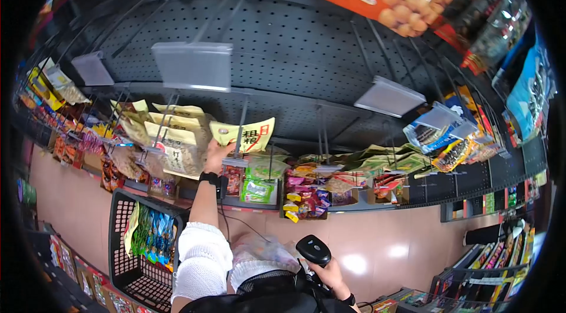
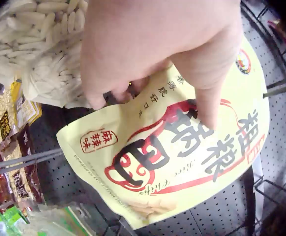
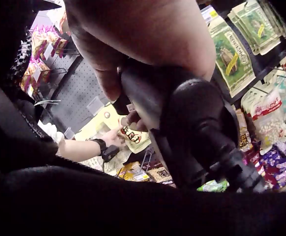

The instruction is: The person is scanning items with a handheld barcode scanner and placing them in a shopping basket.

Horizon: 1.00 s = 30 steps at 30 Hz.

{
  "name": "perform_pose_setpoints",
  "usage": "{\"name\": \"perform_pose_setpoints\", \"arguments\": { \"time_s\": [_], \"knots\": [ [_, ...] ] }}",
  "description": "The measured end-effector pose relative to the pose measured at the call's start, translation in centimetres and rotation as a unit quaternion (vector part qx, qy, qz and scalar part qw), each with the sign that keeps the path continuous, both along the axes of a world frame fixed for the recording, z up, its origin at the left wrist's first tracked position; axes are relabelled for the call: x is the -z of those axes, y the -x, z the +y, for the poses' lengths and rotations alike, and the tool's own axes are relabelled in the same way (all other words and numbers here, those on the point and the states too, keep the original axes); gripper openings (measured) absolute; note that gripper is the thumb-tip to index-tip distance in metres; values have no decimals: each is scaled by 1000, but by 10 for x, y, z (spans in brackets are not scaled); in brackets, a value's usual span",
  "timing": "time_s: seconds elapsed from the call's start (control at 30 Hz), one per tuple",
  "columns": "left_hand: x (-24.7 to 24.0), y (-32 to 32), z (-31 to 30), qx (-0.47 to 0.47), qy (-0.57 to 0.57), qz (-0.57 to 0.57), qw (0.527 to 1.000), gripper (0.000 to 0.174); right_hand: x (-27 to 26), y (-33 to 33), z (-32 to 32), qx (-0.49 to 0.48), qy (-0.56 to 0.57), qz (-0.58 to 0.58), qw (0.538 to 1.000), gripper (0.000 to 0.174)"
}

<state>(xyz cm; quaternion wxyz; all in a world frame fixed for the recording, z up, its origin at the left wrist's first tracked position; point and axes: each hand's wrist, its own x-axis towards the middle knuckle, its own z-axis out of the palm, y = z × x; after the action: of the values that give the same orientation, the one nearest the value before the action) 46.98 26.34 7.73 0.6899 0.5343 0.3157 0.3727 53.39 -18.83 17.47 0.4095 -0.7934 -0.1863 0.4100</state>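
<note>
A pale yellow snack bag (image 1: 250, 134) with red and black lettering hangs at a hook in the middle of the rack. My left hand (image 1: 216, 156) pinches it at one side; in the left wrist view the thumb of the hand (image 2: 157, 44) lies across the front of the bag (image 2: 182, 152), with the other fingers partly hidden behind it. Low at the front, my right hand (image 1: 331, 274) grips a black handheld scanner (image 1: 313, 250). The right wrist view shows that hand (image 3: 148, 34) curled round the black device (image 3: 167, 108).
Similar yellow bags (image 1: 177, 148) hang just left of my left hand. A black basket (image 1: 116, 236) holding green and blue packets stands at the lower left. Clear price holders (image 1: 194, 65) stick out above. Candy packs (image 1: 306, 195) sit lower on the rack.
</note>
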Motion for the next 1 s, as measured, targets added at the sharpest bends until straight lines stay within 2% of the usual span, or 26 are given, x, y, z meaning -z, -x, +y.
{"name": "perform_pose_setpoints", "arguments": {
  "time_s": [0.07,0.1,0.13,0.2,0.27,0.3,0.4,0.43,0.47,0.53,0.6,0.63,0.67,0.7,0.73,0.77,0.8,0.87,0.9,0.93,1.0],
  "knots": [
    [-10,5,-21,-21,119,9,993,24,-7,-6,-3,22,7,-19,1000,27],
    [-9,8,-28,-19,0,83,996,16,-7,-7,-5,22,5,-19,1000,27],
    [-7,6,-36,-44,-12,85,995,12,-5,-9,-6,42,-6,-12,999,25],
    [-11,12,-57,-56,-28,73,995,18,-5,-10,-8,56,-16,-1,998,22],
    [-31,23,-82,-62,6,8,998,15,-6,-12,-3,55,-40,2,998,20],
    [-54,27,-95,-84,-19,65,994,14,-12,-11,2,67,-63,27,995,15],
    [-70,55,-123,-67,16,62,996,13,-28,-11,15,115,-108,81,984,9],
    [-81,66,-130,-60,15,71,996,13,-27,-13,15,92,-105,65,988,13],
    [-95,79,-139,-40,46,95,994,14,-26,-14,18,113,-132,64,983,14],
    [-103,105,-147,7,67,55,996,16,-34,-17,27,128,-163,77,975,16],
    [-102,143,-148,28,75,97,992,16,-42,-16,40,128,-186,80,971,15],
    [-105,158,-150,10,89,35,995,15,-43,-16,44,103,-175,95,975,14],
    [-83,181,-148,7,110,-73,991,21,-44,-18,51,76,-164,111,977,14],
    [-104,186,-157,-81,193,-145,967,18,-48,-19,58,16,-112,112,987,14],
    [-126,190,-164,-169,268,-218,923,25,-47,-15,66,-25,-130,116,984,14],
    [-95,212,-158,6,178,-481,859,19,-50,-13,76,-103,-112,119,981,15],
    [-101,217,-150,68,141,-589,793,30,-57,-7,89,-180,-96,119,972,17],
    [-119,224,-149,79,100,-680,722,26,-79,15,121,-309,-106,160,931,37],
    [-124,226,-146,81,67,-708,698,26,-86,29,135,-353,-125,153,915,41],
    [-128,230,-142,90,34,-728,679,20,-92,46,148,-395,-143,145,896,45],
    [-141,245,-146,59,44,-734,675,21,-110,81,176,-471,-181,135,853,48]
  ]
}}
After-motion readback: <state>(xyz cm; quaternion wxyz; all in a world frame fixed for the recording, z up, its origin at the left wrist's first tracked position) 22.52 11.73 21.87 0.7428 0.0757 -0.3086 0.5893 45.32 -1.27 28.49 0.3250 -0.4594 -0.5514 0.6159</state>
